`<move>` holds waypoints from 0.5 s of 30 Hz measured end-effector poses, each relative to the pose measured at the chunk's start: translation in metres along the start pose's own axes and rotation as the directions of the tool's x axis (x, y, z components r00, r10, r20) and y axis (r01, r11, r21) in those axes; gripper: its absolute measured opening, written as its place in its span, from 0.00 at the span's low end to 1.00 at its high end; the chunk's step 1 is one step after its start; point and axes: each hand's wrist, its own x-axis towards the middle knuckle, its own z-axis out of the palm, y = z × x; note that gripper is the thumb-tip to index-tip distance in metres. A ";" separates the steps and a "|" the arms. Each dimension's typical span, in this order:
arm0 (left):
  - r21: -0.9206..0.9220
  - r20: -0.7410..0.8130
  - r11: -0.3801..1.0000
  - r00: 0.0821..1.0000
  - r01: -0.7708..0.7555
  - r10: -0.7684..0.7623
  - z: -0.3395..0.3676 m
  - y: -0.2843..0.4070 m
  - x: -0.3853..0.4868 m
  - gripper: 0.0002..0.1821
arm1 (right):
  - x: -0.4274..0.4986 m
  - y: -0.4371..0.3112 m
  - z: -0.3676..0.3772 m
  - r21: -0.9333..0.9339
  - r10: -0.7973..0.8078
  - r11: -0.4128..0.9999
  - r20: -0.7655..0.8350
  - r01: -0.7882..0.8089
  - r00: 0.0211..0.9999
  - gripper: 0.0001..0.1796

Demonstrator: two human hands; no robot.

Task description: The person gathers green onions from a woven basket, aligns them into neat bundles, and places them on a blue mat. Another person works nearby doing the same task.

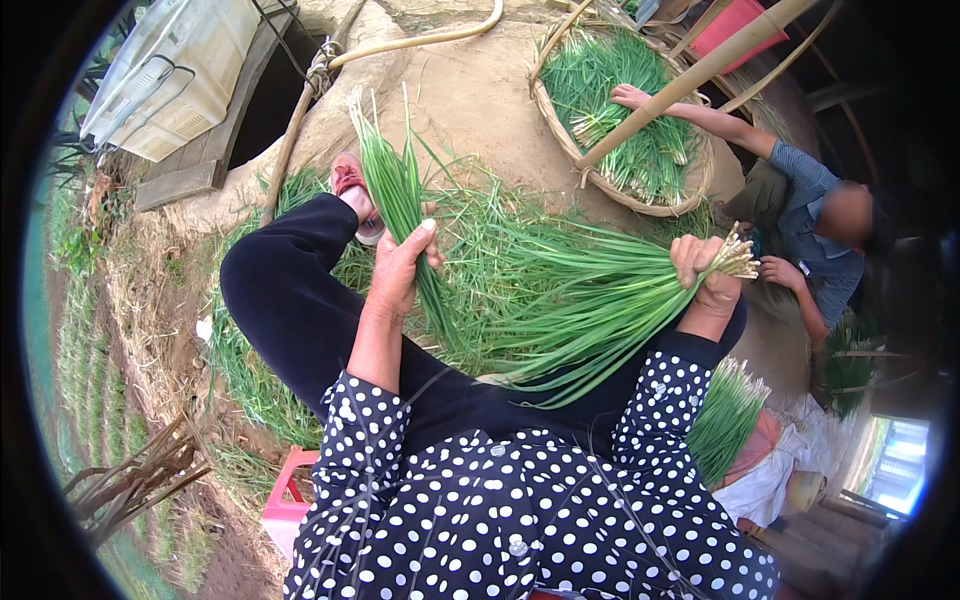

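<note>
My left hand (405, 262) is closed round a small bunch of long green leafy stalks (388, 176), likely Chinese chives or garlic greens, held upright with the pale root ends at the top. In my right hand (703, 274) is a larger bunch of the same greens (600, 289); its pale cut ends stick out at the right of the fist, and the leaves fan out leftward over my lap. Loose green leaves (480, 217) cover the ground between and beyond my feet. The two bunches are apart at their gripped parts.
A round wicker basket (637, 206) full of greens stands at the upper right; a co-worker (806, 202) reaches into it. A bamboo pole (697, 75) crosses it. Another stack of greens (724, 420) lies at my right. Pink plastic stool (285, 510) at lower left, plastic crate (180, 75) at upper left.
</note>
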 end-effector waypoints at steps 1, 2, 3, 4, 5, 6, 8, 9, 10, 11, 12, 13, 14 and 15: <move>-0.008 0.024 1.000 1.000 -0.005 0.005 0.001 0.002 -0.001 0.18 | -0.003 -0.003 -0.001 0.017 -0.046 0.999 0.002 0.046 0.999 0.12; -0.004 0.019 1.000 1.000 -0.003 0.003 0.002 0.003 -0.003 0.18 | -0.006 -0.006 -0.002 0.041 -0.077 0.996 0.005 0.077 0.997 0.12; -0.001 0.018 1.000 1.000 -0.007 0.007 0.003 0.004 -0.004 0.18 | -0.009 -0.009 -0.003 0.048 -0.106 0.993 0.000 0.106 0.994 0.12; -0.011 0.027 1.000 1.000 -0.014 0.014 0.004 0.005 -0.004 0.19 | -0.012 -0.011 -0.003 0.056 -0.119 0.991 -0.002 0.119 0.993 0.11; -0.023 0.028 1.000 1.000 -0.001 0.001 0.005 0.006 -0.005 0.19 | -0.015 -0.014 -0.004 0.057 -0.134 0.989 -0.004 0.134 0.991 0.11; 0.000 0.023 1.000 1.000 0.009 -0.009 0.006 0.006 -0.004 0.19 | -0.018 -0.015 -0.005 0.060 -0.148 0.987 -0.006 0.148 0.989 0.11; 0.058 0.013 0.998 1.000 0.013 -0.013 0.007 0.006 -0.005 0.18 | -0.021 -0.017 -0.008 0.056 -0.174 0.983 -0.001 0.174 0.985 0.11; 0.062 0.019 0.997 0.999 0.035 -0.036 0.009 0.004 -0.005 0.18 | -0.022 -0.018 -0.008 0.057 -0.190 0.980 0.002 0.189 0.982 0.11; 0.067 0.021 0.996 0.998 0.052 -0.054 0.010 0.003 -0.006 0.18 | -0.022 -0.017 -0.008 0.054 -0.188 0.981 -0.001 0.188 0.982 0.11; 0.072 0.022 0.995 0.997 0.069 -0.070 0.011 0.001 -0.007 0.18 | -0.022 -0.017 -0.008 0.052 -0.187 0.981 -0.002 0.187 0.982 0.11; 0.053 0.047 0.996 0.996 0.071 -0.073 0.013 -0.002 -0.007 0.19 | -0.021 -0.016 -0.007 0.046 -0.188 0.981 -0.003 0.188 0.982 0.11; 0.063 0.057 0.994 0.994 0.093 -0.096 0.015 -0.005 -0.008 0.18 | -0.020 -0.014 -0.005 0.062 -0.191 0.980 -0.001 0.191 0.982 0.11; 0.082 0.060 0.992 0.993 0.094 -0.099 0.017 -0.009 -0.008 0.18 | -0.019 -0.013 -0.003 0.073 -0.195 0.978 0.001 0.195 0.981 0.11; 0.091 0.071 0.992 0.993 0.085 -0.092 0.020 -0.014 -0.009 0.17 | -0.018 -0.012 -0.001 0.090 -0.202 0.976 0.004 0.201 0.979 0.11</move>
